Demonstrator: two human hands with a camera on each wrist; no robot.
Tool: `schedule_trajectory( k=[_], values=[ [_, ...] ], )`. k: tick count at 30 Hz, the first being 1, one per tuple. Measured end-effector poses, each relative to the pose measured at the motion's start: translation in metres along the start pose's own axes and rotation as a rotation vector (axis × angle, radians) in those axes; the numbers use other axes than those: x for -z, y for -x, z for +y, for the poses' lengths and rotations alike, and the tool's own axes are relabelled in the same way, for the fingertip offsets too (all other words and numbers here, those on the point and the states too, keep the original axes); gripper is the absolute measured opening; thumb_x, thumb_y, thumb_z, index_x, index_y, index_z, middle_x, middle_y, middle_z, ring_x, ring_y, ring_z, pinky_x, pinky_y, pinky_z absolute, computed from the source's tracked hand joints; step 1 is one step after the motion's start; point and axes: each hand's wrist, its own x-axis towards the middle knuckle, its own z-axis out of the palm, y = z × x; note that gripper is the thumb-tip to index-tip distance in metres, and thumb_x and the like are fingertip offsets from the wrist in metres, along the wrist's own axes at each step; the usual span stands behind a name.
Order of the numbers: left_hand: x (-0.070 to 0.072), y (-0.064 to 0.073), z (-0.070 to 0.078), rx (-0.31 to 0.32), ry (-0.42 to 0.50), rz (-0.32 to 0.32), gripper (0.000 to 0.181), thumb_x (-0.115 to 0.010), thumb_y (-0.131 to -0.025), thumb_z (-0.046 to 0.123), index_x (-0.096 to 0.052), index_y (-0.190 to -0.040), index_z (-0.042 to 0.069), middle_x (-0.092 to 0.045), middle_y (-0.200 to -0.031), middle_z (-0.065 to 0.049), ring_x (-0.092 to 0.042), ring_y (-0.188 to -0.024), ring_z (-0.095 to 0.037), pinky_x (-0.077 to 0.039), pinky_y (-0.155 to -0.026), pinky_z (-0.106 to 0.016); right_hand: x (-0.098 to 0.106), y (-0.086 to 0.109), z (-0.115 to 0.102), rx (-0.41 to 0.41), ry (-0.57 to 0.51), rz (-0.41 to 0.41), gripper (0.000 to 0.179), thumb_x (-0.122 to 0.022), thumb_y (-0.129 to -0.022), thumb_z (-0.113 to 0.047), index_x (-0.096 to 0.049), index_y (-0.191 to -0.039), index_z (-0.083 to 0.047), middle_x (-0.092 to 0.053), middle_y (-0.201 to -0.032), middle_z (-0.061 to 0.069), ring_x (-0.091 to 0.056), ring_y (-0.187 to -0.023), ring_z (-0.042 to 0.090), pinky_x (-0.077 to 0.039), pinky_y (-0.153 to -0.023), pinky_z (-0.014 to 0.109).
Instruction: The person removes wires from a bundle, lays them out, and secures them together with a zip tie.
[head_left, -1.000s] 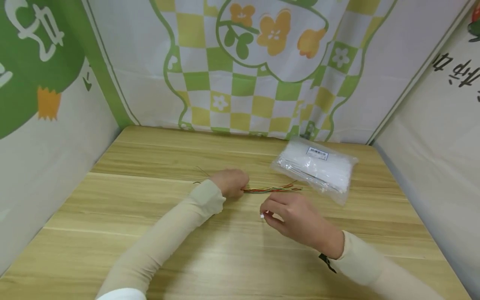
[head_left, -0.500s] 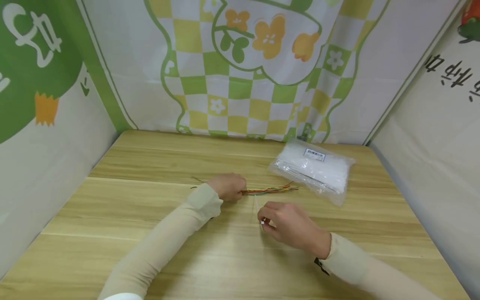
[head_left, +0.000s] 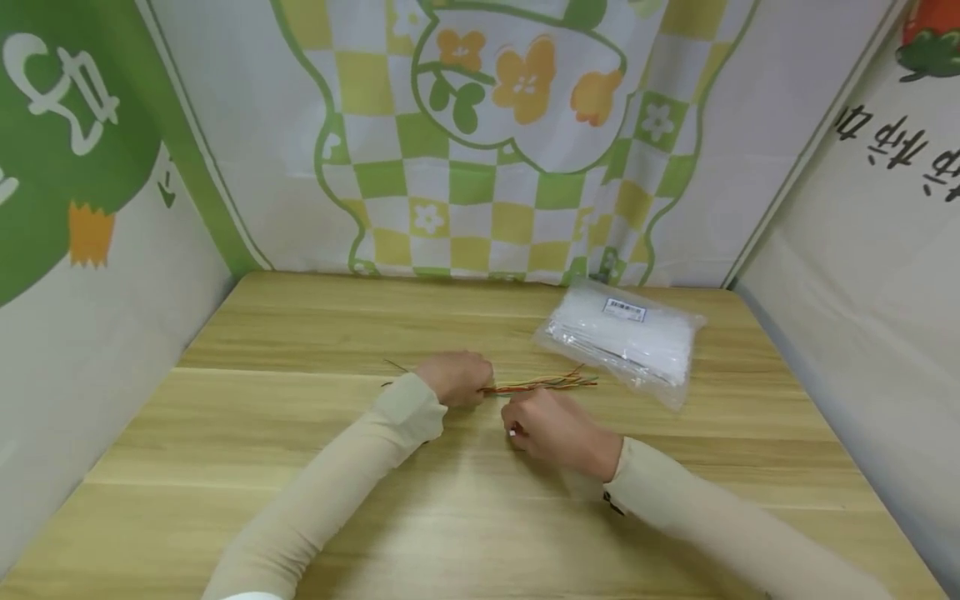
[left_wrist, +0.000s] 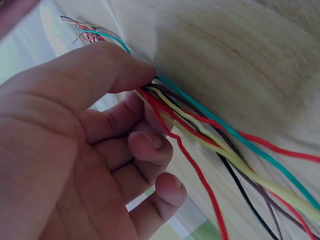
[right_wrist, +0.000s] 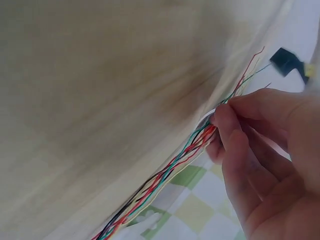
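My left hand (head_left: 456, 379) pinches a bundle of thin coloured wires (head_left: 542, 384) between thumb and forefinger, its other fingers loosely curled. In the left wrist view, red, green, yellow and black wires (left_wrist: 212, 142) fan out from that pinch. Close to its right, my right hand (head_left: 558, 429) is curled at the bundle, pinching a white cable tie whose small head (head_left: 513, 432) shows at the fingers. The right wrist view has a white strip of the cable tie (right_wrist: 206, 116) against the wires (right_wrist: 165, 172) by the fingertips; whether it circles them fully is hidden.
A clear plastic bag (head_left: 618, 337) of white strips with a barcode label lies at the back right of the wooden table (head_left: 300, 325). Printed cloth walls (head_left: 480, 183) stand behind and at both sides. Wire ends stick out left of the left hand.
My right hand first drew back slightly, baring a pale strip below the wires, then moved left and up against the bundle. The left hand keeps its pinch; the head view shifted a little.
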Motion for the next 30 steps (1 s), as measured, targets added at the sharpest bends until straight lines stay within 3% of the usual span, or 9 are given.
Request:
schedule_trajectory(
  k=[4, 9, 14, 23, 27, 30],
  values=[
    [0.001, 0.001, -0.001, 0.013, 0.025, 0.004, 0.027, -0.07, -0.097, 0.006, -0.06, -0.074, 0.013, -0.054, -0.078, 0.001, -0.045, -0.072, -0.014, -0.038, -0.066, -0.029, -0.006, -0.01, 0.01, -0.033, -0.033, -0.029, 0.031, -0.078, -0.084, 0.002, -0.061, -0.069, -0.019, -0.062, -0.07, -0.009, -0.046, -0.063, 0.001, -0.043, -0.058, 0.019],
    [0.009, 0.001, -0.01, 0.045, 0.143, -0.032, 0.018, -0.07, -0.099, 0.016, -0.062, -0.083, 0.012, -0.057, -0.078, 0.005, -0.047, -0.068, -0.009, -0.041, -0.064, -0.025, -0.011, -0.015, 0.022, -0.073, -0.05, -0.038, 0.023, -0.078, -0.084, 0.003, -0.071, -0.075, -0.017, -0.072, -0.082, -0.005, -0.064, -0.073, 0.005, -0.052, -0.063, 0.022],
    [0.017, -0.009, -0.024, 0.071, 0.264, -0.047, 0.039, -0.057, -0.1, 0.009, -0.041, -0.065, 0.017, -0.031, -0.058, 0.006, -0.023, -0.052, -0.009, -0.023, -0.052, -0.025, -0.013, -0.017, 0.028, -0.104, -0.058, -0.039, 0.024, -0.076, -0.084, 0.005, -0.071, -0.074, -0.017, -0.072, -0.081, -0.004, -0.065, -0.073, 0.008, -0.052, -0.063, 0.024],
    [0.018, -0.03, -0.043, 0.194, 0.309, 0.063, 0.045, -0.057, -0.089, -0.004, -0.029, -0.06, 0.017, -0.019, -0.058, 0.006, -0.016, -0.054, -0.01, -0.02, -0.054, -0.026, -0.018, -0.023, 0.026, -0.1, -0.04, -0.069, 0.021, -0.076, -0.085, 0.002, -0.073, -0.075, -0.016, -0.075, -0.083, -0.003, -0.068, -0.075, 0.009, -0.055, -0.066, 0.024],
    [0.018, -0.039, -0.047, 0.212, 0.327, 0.092, 0.03, -0.058, -0.085, -0.003, -0.04, -0.067, 0.013, -0.028, -0.065, 0.003, -0.024, -0.06, -0.012, -0.024, -0.057, -0.027, -0.016, -0.023, 0.025, -0.103, -0.042, -0.071, 0.021, -0.076, -0.084, 0.003, -0.072, -0.074, -0.016, -0.074, -0.082, -0.003, -0.067, -0.073, 0.009, -0.054, -0.064, 0.025],
    [0.02, -0.041, -0.048, 0.227, 0.349, 0.104, 0.007, -0.058, -0.085, -0.001, -0.056, -0.084, 0.006, -0.042, -0.077, -0.002, -0.035, -0.07, -0.016, -0.031, -0.063, -0.029, -0.013, -0.023, 0.025, -0.106, -0.041, -0.064, 0.022, -0.075, -0.084, 0.004, -0.072, -0.073, -0.015, -0.074, -0.082, -0.002, -0.067, -0.073, 0.009, -0.054, -0.063, 0.025]
  ],
)
